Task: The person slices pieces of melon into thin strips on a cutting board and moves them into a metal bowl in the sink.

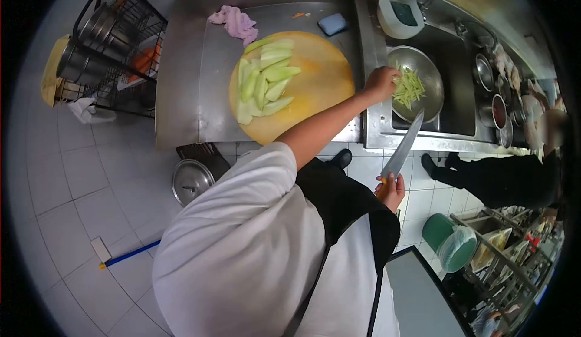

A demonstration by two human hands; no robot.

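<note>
My left hand point(382, 85) reaches over the rim of a metal bowl point(434, 98), its fingers curled at the edge of a pile of thin pale-green vegetable strips point(409, 89). Some strips show at the fingertips; the hand itself hides part of the grip. Lower down, my right hand point(392, 193) is closed around the handle of a kitchen knife point(402, 149), whose broad blade points up toward the bowl. On the round yellow cutting board point(324, 70), to the left of my arm, lie several larger peeled pale-green vegetable pieces point(263, 82).
The bowl sits at a metal sink point(457, 64). A pink cloth point(235, 23) and blue sponge point(332, 24) lie on the steel counter point(212, 107). A rack with pots point(109, 27) stands left. Another person point(496, 176) stands at right, near green bins point(439, 232).
</note>
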